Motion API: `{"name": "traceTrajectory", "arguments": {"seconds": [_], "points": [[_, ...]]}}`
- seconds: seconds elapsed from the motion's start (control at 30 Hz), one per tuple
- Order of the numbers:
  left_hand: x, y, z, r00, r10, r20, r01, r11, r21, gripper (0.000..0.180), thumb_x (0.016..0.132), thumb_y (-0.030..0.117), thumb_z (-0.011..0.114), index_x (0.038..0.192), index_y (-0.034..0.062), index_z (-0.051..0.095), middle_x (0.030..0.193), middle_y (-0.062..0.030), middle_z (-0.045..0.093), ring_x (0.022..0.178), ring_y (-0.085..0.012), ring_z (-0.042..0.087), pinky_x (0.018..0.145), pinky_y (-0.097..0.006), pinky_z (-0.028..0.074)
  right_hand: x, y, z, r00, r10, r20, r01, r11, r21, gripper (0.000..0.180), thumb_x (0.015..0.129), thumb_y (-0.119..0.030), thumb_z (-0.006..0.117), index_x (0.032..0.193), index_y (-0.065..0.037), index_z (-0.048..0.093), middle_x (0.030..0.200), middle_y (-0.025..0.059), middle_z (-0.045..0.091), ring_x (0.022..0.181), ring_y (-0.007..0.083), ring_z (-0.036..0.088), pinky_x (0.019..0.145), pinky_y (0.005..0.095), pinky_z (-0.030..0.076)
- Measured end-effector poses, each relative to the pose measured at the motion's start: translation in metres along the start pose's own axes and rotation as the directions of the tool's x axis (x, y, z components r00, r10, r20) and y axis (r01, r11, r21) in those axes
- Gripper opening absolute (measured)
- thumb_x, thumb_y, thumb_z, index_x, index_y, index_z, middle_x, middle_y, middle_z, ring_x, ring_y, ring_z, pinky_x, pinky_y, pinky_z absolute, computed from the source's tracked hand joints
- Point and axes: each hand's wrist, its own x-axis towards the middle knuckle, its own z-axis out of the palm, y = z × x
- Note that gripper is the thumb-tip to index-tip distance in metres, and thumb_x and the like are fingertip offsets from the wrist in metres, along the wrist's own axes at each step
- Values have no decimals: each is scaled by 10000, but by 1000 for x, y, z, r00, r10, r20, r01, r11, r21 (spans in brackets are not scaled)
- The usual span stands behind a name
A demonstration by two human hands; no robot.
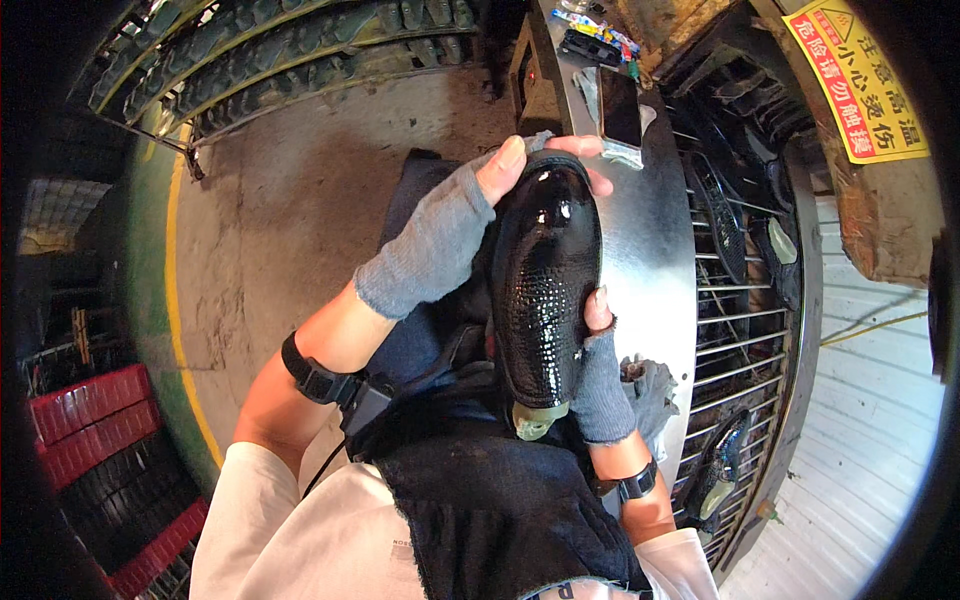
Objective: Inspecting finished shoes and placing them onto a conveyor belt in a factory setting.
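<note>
Far left: stack of red and black blocks, glossy, ribbed. Above it, shelving with rows of dark shoe-like shapes. Concrete floor, yellow stripe curving down its left side.

Left hand in grey knit glove, fingertips bare, black strap on forearm. Fingers gripping the shoe at its far rounded end: thumb on the left, fingertips wrapped round to the right edge.

Shoe sits between the two hands, over the lap. Long axis runs fore-aft, rounded end away from the body, pale green last poking out at the near end. Surface black, high gloss: smooth at the far end, scale-embossed along the middle. Last looks like hard plastic.

Right hand, same glove type, gripping the shoe's right flank near the last, thumb up along the side. Of the two, it's nearer the near end.

Right of that: brushed-metal tabletop with dark phone and crumpled grey cloth. Then metal bar rack holding more glossy black shoes; yellow-and-red sign above, white corrugated panel far right.
</note>
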Motion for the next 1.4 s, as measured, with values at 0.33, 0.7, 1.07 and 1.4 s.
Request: {"name": "traceTrajectory", "arguments": {"seconds": [0.33,0.7,1.07,1.4], "points": [[-37,26,17,1000,14,-10,-9,910,415,931,781,203,888,1573,36,428,1424,-184,654,1243,-225,659,1093,-380,518,-9,14,-7,978,124,169,-115,991,-62,1212,844,-892,584,1568,55,365,1335,372,616,1118,487,706,949,534,646],[-76,41,26,969,176,-174,-165,983,80,909,793,146,870,1544,69,364,1485,-283,580,1324,-367,633,1141,-510,508,-21,-25,13,935,-13,355,83,980,-183,797,1022,-616,626,1450,55,594,1366,146,684,1146,188,681,1004,329,540],[-89,19,0,989,100,112,-89,991,-98,1029,882,472,847,1642,13,327,1699,-239,346,1522,-361,438,1276,-463,308,-66,-87,-24,962,-204,-179,183,975,-128,601,1001,-413,732,1380,38,616,1227,135,740,1067,228,739,952,373,605],[-44,-57,36,973,-112,-203,122,992,38,719,1041,540,635,1527,34,475,1279,-48,591,1197,-146,550,1100,-318,425,-13,-123,-3,902,-181,391,427,254,-868,856,606,-439,1014,1290,-43,686,1186,104,726,1172,243,692,1038,361,523]]}}
